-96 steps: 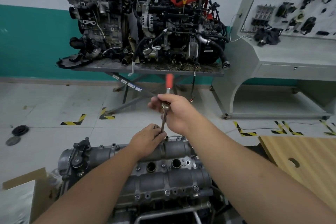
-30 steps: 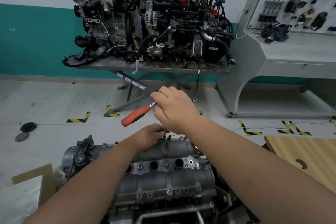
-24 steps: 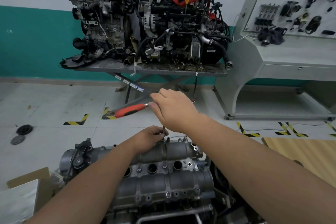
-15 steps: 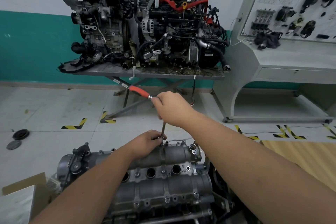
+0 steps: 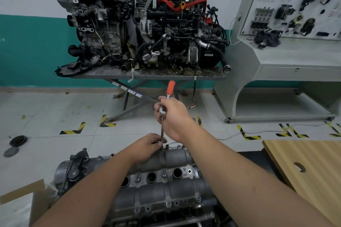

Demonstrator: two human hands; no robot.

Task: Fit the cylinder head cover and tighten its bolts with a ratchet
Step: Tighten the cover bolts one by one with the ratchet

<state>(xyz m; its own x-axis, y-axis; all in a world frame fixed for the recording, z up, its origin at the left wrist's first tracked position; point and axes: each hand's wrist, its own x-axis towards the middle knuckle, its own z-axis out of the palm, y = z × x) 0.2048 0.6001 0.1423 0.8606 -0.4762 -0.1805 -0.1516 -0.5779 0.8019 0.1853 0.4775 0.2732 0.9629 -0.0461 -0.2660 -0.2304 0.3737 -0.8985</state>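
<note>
The grey cast cylinder head cover [image 5: 156, 186] lies on the engine low in the middle of the head view, with bolts along its edges and three round plug wells. My right hand [image 5: 173, 116] grips the head of a ratchet [image 5: 163, 110] whose orange handle [image 5: 170, 86] points up and away. A long steel extension [image 5: 162, 130] runs down from it to the cover's far edge. My left hand [image 5: 147, 145] pinches the lower end of the extension at a bolt there; the bolt itself is hidden by the fingers.
Two engines [image 5: 144, 24] stand on a scissor-lift table [image 5: 147, 76] straight ahead. A grey training console [image 5: 287, 57] stands at the right. A wooden board with a hole [image 5: 304, 167] lies at right, a cardboard box [image 5: 20, 202] at lower left, black discs [image 5: 17, 141] on the floor.
The ratchet handle has swung round from pointing left to pointing up and away. My left hand has stayed at the base of the extension on the cover's far edge.
</note>
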